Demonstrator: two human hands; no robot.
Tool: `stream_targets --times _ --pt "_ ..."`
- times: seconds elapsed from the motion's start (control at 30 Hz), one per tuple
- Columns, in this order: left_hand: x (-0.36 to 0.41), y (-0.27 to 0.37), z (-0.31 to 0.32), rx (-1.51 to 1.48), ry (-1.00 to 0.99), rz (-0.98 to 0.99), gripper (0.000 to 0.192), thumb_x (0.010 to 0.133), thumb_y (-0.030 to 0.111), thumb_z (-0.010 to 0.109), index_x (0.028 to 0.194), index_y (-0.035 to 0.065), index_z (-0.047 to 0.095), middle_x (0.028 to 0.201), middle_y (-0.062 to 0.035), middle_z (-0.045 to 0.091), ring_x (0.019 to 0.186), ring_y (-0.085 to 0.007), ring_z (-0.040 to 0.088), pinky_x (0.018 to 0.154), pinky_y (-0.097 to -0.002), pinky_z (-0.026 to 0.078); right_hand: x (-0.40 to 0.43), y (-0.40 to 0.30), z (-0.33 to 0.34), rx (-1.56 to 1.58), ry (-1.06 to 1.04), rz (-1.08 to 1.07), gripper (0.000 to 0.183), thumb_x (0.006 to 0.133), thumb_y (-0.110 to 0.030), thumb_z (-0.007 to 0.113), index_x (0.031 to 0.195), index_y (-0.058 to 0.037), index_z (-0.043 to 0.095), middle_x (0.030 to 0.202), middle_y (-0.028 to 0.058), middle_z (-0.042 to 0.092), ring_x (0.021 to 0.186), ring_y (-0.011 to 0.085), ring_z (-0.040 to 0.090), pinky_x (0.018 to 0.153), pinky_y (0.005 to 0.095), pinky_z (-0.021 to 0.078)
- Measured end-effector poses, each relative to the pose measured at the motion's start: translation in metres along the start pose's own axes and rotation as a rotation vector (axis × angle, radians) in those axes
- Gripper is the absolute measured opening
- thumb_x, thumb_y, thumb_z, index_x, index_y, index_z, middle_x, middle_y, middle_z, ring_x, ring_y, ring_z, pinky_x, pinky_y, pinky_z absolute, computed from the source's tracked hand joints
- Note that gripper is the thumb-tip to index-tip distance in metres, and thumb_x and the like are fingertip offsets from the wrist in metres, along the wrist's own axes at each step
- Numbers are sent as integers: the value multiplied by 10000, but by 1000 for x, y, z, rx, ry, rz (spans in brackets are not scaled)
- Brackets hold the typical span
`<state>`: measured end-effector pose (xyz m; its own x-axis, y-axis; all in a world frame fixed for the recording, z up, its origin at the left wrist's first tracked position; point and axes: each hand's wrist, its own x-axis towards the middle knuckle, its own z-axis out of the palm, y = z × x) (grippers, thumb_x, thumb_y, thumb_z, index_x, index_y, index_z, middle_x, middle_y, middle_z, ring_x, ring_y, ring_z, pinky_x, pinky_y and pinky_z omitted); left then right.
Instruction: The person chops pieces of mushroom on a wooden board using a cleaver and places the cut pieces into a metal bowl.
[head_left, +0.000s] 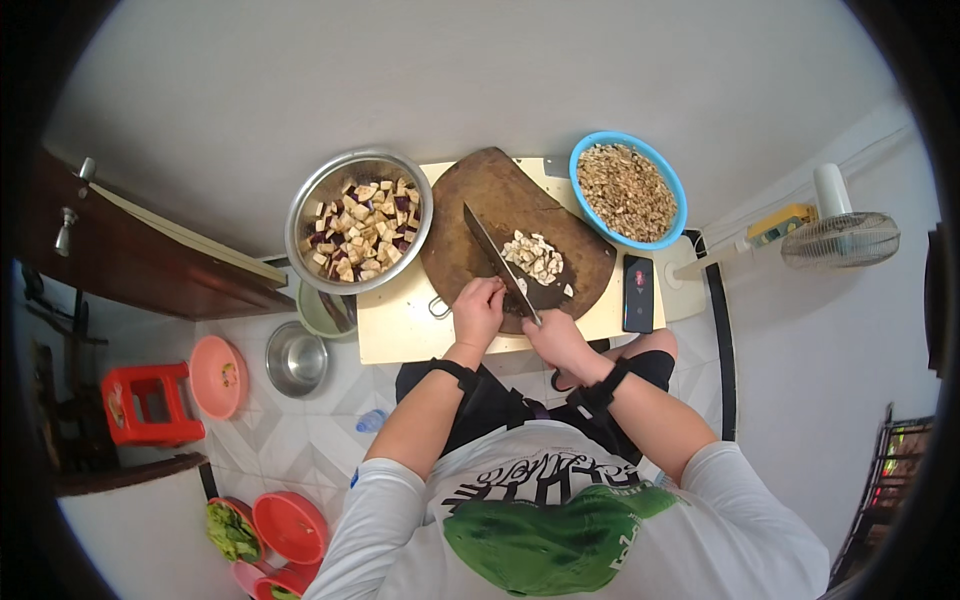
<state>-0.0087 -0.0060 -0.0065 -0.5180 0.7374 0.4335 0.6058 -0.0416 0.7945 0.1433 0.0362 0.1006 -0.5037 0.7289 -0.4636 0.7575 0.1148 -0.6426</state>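
Observation:
My right hand (560, 341) grips the handle of a broad-bladed kitchen knife (496, 257), whose blade slants away to the upper left over a worn wooden chopping board (480, 176). Close against the blade's left side, my left hand (478, 309) has its fingers bunched on the board. Whatever lies under those fingertips is hidden. Pale sliced pieces, probably garlic (534, 257), are heaped right of the blade. Diced eggplant (365, 225) fills a steel bowl (295, 217) on the left. A blue basin (600, 227) on the right holds finely chopped brown food (626, 191).
The board rests on a small cream table (401, 341) against the wall. A phone (638, 295) lies at its right edge, with a fan (840, 238) beyond. On the floor at left are a steel basin (297, 360), a pink basin (217, 377) and a red stool (154, 405).

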Motion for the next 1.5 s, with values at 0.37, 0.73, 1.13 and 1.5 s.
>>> stream_targets --times 0.37,0.73,1.13,1.5 --pt "-1 7 -3 -39 -47 -82 57 881 69 711 909 36 675 958 -111 696 816 -302 684 751 -383 561 15 11 -25 127 115 -22 420 985 -335 600 842 54 669 544 168 613 445 292 633 475 420 512" --pt "7 21 9 -155 -88 -228 80 919 57 684 993 28 688 885 -104 729 715 -203 690 689 -318 555 -31 53 -48 202 107 41 412 980 -338 611 839 48 639 536 153 593 431 280 605 474 401 489" --pt "-29 6 -28 -68 -21 -354 94 918 93 696 994 44 722 819 -97 727 675 -186 682 656 -320 547 -54 75 -53 -221 87 -157 372 910 -345 640 872 16 724 762 258 685 763 431 692 743 488 557" --pt "-36 5 -40 -5 -65 -366 98 911 109 701 978 49 740 835 -107 738 711 -197 706 680 -318 561 -39 83 -62 -320 241 -167 330 901 -336 635 873 -23 737 800 236 706 801 420 704 775 505 571"
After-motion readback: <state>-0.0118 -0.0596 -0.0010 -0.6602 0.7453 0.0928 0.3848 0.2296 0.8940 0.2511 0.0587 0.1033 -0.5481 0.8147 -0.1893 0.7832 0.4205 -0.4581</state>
